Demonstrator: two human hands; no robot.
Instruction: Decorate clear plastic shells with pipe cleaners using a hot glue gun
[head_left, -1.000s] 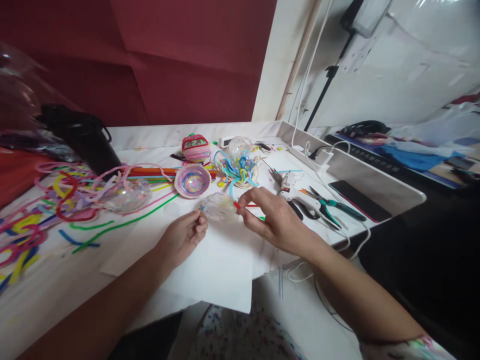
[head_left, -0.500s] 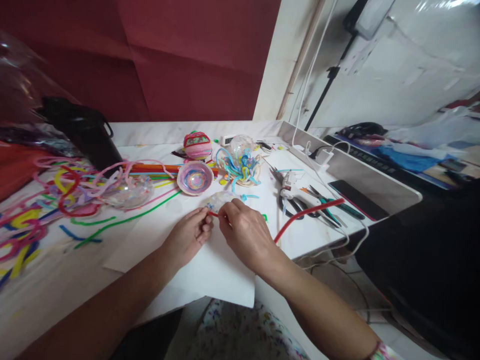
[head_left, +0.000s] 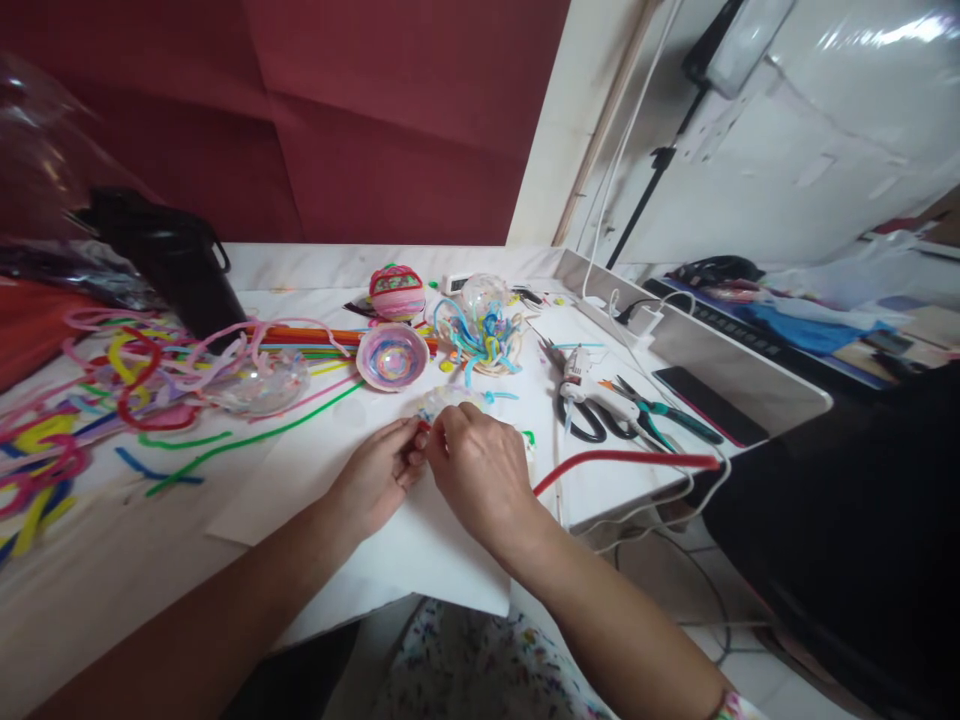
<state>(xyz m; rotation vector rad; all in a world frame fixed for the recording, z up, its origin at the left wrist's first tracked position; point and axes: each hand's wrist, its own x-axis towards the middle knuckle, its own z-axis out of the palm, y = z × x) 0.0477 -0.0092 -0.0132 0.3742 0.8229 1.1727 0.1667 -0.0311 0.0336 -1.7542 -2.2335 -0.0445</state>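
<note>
A red pipe cleaner [head_left: 622, 457] runs out from under my right hand [head_left: 480, 465] toward the right, its free end bent over the table edge. The fingers of my right hand are pinched on its other end. My left hand [head_left: 381, 470] meets them from the left, thumb and forefinger closed on the same red tip, of which only a speck shows. Just behind the hands lies a clear plastic half-shell [head_left: 442, 400], partly hidden. Past it sit a pink-rimmed bowl [head_left: 392, 358] and a clump of blue and cream pipe cleaners [head_left: 487, 335].
Loose coloured pipe cleaners [head_left: 139, 385] cover the left side beside a black bottle [head_left: 169, 265]. A glue gun [head_left: 592, 385], green-handled pliers [head_left: 682, 420] and a phone [head_left: 709, 405] lie at right. White paper [head_left: 442, 560] is under the hands; a pink ball [head_left: 397, 292] stands behind.
My hands have come closer together, and less red shows between them. The free end of the red pipe cleaner has swung lower and farther right.
</note>
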